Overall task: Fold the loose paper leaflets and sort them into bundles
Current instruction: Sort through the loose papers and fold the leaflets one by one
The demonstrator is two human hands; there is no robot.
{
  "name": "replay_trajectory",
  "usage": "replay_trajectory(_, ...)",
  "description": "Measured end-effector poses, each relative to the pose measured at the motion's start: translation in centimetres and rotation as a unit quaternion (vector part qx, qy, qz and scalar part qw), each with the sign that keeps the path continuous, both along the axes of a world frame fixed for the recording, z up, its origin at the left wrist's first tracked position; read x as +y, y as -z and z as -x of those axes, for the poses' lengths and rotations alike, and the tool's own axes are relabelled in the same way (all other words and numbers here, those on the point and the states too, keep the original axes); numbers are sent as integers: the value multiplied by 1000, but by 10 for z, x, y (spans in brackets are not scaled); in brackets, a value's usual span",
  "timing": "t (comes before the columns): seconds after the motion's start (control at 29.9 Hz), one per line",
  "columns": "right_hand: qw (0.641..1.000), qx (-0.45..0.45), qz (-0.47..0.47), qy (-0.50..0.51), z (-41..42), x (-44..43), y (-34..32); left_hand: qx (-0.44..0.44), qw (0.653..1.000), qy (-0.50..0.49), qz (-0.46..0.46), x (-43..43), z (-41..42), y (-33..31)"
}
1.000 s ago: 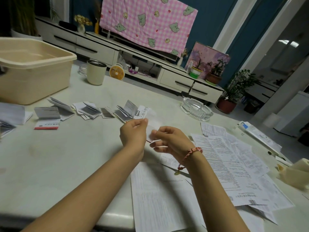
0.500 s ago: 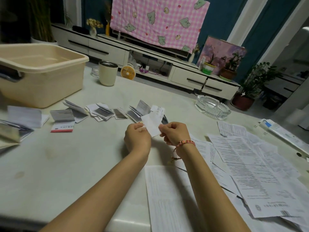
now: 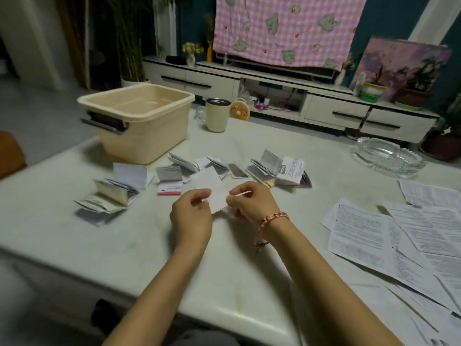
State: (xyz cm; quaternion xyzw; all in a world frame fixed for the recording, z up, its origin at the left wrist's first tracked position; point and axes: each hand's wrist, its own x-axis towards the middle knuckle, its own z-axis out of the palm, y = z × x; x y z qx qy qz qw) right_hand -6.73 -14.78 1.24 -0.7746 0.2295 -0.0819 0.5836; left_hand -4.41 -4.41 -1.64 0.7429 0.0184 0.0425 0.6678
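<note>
My pale desk (image 3: 74, 245) carries a beige tub (image 3: 144, 142) at the far left, a cup (image 3: 216, 116) just beside it, a glass ashtray (image 3: 389, 158) far right, folded leaflets (image 3: 267, 166) in a row across the middle, and flat printed sheets (image 3: 374, 236) spread at my right.

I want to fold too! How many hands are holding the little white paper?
2. The left hand pinches the small white folded paper leaflet at its left edge; the right hand pinches its right edge. Neither is hidden.

Place: a home living room.
Far beyond the left hand (image 3: 190, 218): long low cabinet (image 3: 334, 112) with drawers, pink checked cloth (image 3: 287, 28) draped above it.
Far beyond the right hand (image 3: 252, 203): potted plants (image 3: 412, 94) on the cabinet's end.
Nearer, on the table (image 3: 112, 250): mug (image 3: 216, 117), glass ashtray (image 3: 388, 157).
</note>
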Motion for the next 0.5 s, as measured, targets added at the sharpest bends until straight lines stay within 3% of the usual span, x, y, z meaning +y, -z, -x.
replay_trajectory(0.1, 999, -16, -13, -41, -3, 29, 3, -55, 997, -17, -46, 37, -4, 5)
replay_trajectory(0.23, 998, -10, 2, -57, -5, 42, 7, -40, 993, 10, -108, 49, -25, 10)
replay_trajectory(0.4, 996, 24, 41, -78, 2, 38, 2, -130, 936, 30, -327, 52, -26, 15)
replay_trajectory(0.5, 995, 17, 55, -87, 14, 25, -12, -156, 928, -16, -339, 54, -21, 15)
